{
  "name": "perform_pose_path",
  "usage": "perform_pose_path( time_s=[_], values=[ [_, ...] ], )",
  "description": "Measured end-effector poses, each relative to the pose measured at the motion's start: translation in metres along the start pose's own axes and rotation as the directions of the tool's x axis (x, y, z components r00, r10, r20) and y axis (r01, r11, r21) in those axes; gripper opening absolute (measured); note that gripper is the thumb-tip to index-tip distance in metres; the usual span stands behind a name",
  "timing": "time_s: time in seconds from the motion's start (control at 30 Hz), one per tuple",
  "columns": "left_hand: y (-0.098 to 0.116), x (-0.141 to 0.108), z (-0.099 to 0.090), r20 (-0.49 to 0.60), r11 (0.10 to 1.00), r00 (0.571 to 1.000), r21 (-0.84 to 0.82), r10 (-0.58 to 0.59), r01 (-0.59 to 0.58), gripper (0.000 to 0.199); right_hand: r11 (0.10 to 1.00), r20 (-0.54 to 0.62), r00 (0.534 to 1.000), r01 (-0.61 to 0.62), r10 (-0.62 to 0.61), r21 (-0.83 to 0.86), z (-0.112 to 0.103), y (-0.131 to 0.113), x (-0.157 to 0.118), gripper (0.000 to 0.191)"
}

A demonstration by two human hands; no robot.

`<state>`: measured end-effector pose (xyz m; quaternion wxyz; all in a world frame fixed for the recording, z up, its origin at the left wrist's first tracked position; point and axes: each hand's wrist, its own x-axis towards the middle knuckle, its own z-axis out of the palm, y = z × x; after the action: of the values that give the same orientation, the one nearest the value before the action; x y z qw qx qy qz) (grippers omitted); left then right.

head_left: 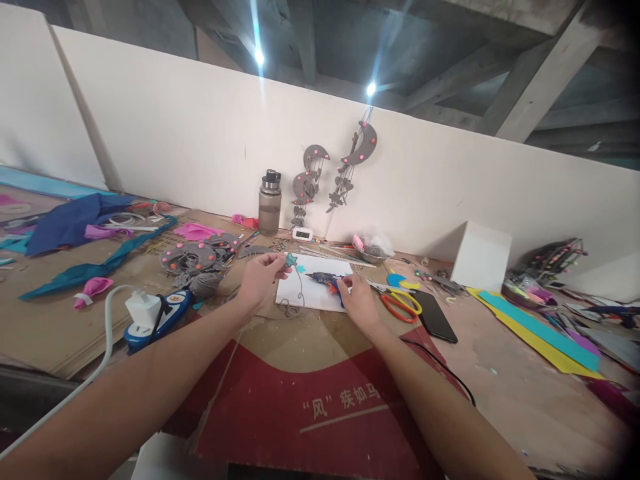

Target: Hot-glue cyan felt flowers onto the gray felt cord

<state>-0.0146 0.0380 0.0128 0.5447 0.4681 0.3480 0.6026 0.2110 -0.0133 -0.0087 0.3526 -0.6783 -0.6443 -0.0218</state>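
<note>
My left hand (265, 277) is closed in a pinch on a small teal star (291, 260). From the star a thin grey cord (301, 287) hangs and curls onto a white board (313, 300). My right hand (359, 300) is wrapped round the handle of a dark blue glue gun (327, 280), its nozzle pointing left over the board. Another small teal star (301, 269) lies on the board between the hands. Scissors with red and yellow handles (407, 305) lie just right of my right hand.
A black phone (436, 317) lies beyond the scissors. Left are a blue power strip (160, 320), grey felt pieces with cord (197, 263) and blue fabric (75, 220). A bottle (270, 203) stands at the back; moon-shaped hangings (361, 145) hang on the white partition (175, 120).
</note>
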Motion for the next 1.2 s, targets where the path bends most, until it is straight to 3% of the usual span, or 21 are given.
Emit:
perform_pose_path(
  time_s=[0.13,0.3,0.47,0.67,0.8,0.93,1.2],
  values=[
    [0.003,-0.001,0.000,0.042,0.999,0.998,0.034,0.039,-0.040,0.027,0.991,0.066,0.996,-0.046,0.055,-0.124,0.013,0.008,-0.001,0.032],
    [-0.012,-0.006,0.005,0.085,0.994,0.995,0.106,-0.046,0.036,0.030,0.972,0.166,0.975,-0.112,0.148,-0.208,0.017,0.014,0.007,0.031],
    [-0.035,-0.006,0.003,0.161,0.944,0.954,0.259,-0.253,0.206,0.028,0.970,0.167,0.959,-0.212,0.230,-0.115,0.008,0.014,0.014,0.021],
    [-0.039,-0.004,0.001,0.174,0.919,0.939,0.320,-0.297,0.232,0.019,0.935,0.179,0.918,-0.352,0.354,-0.042,0.001,0.016,0.017,0.024],
    [-0.039,-0.004,0.001,0.172,0.919,0.935,0.308,-0.309,0.247,0.021,0.932,0.161,0.924,-0.359,0.346,0.053,0.000,0.017,0.018,0.029],
    [-0.040,-0.002,-0.002,0.162,0.928,0.934,0.258,-0.317,0.270,0.028,0.888,0.198,0.931,-0.355,0.307,0.293,0.000,0.009,0.013,0.026],
    [-0.035,0.000,-0.002,0.110,0.938,0.936,0.133,-0.334,0.319,0.025,0.638,0.291,0.957,-0.227,0.005,0.736,-0.006,-0.012,0.003,0.024]
  ],
)
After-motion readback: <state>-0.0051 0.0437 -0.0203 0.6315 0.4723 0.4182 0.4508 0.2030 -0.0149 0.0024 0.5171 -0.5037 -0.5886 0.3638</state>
